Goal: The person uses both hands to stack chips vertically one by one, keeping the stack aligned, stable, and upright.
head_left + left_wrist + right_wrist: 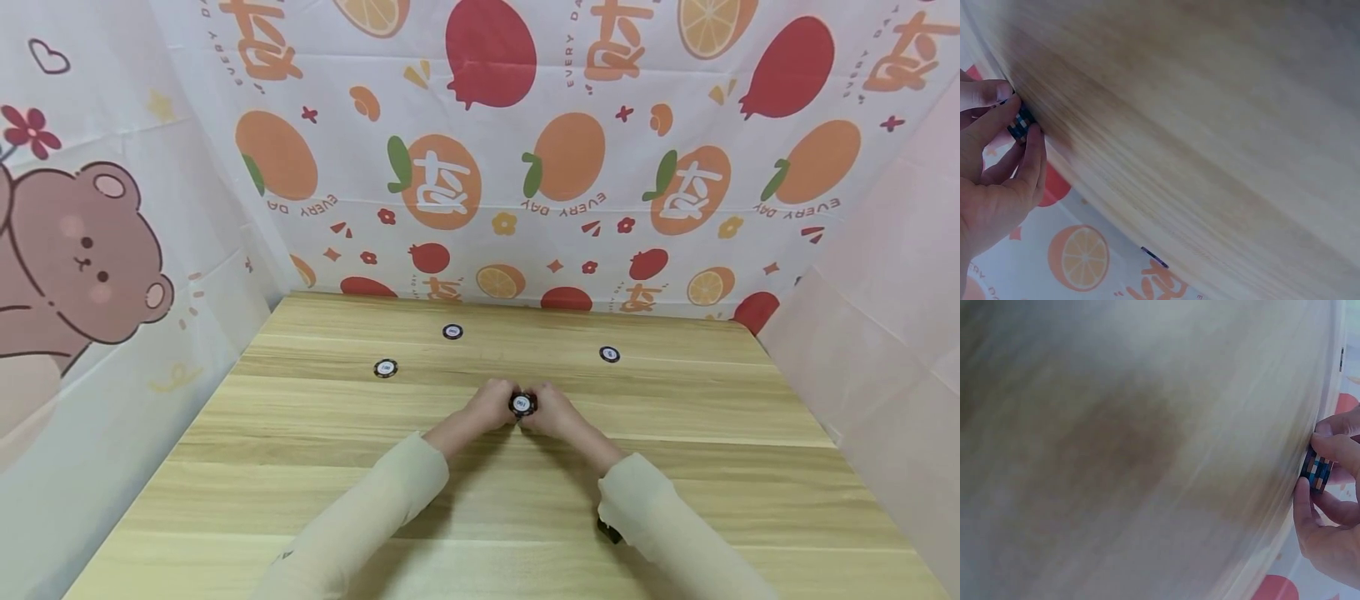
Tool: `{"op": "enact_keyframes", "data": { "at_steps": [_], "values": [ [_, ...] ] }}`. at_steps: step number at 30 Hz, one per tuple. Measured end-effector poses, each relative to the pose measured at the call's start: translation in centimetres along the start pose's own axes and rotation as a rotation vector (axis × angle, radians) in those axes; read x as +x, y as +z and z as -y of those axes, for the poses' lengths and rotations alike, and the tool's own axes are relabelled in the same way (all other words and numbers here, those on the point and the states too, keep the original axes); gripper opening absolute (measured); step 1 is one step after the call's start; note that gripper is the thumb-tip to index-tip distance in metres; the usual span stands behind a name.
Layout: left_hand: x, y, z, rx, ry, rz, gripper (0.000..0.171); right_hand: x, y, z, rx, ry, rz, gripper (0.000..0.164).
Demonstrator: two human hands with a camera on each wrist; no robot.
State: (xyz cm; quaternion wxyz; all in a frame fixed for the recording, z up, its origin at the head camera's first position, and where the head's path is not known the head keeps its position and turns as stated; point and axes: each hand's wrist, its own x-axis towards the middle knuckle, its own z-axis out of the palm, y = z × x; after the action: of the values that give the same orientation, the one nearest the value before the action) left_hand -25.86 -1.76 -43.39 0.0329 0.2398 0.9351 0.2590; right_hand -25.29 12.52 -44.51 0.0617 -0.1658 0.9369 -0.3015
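A short stack of black-and-white poker chips [522, 404] stands near the middle of the wooden table, between my two hands. From its left side my left hand [495, 403] pinches it with curled fingers. My right hand [553, 412] grips the same stack from the right, and the two hands nearly meet. The checkered edges of the chip stack [1021, 124] show between fingers and thumb in the left wrist view. In the right wrist view the stack [1317, 469] sits low, close to the table surface. How many chips it has cannot be told.
Single poker chips lie flat beyond my hands: one at the left [386, 368], one at the back [452, 332], one at the right [610, 354]. A small dark object [609, 531] shows beside my right sleeve. A fruit-print cloth [502, 192] hangs behind the wooden table [750, 467].
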Motion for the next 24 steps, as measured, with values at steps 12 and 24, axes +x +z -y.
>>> {"op": "enact_keyframes", "data": {
  "at_steps": [12,24],
  "values": [
    [0.2,0.2,0.1,0.016,0.028,-0.013,0.019,0.0,0.0,-0.1,0.002,0.020,-0.012,0.033],
    [-0.3,-0.6,1.2,-0.012,0.022,0.016,0.032,-0.2,0.1,-0.1,-0.003,-0.015,-0.033,0.036]
  ]
}}
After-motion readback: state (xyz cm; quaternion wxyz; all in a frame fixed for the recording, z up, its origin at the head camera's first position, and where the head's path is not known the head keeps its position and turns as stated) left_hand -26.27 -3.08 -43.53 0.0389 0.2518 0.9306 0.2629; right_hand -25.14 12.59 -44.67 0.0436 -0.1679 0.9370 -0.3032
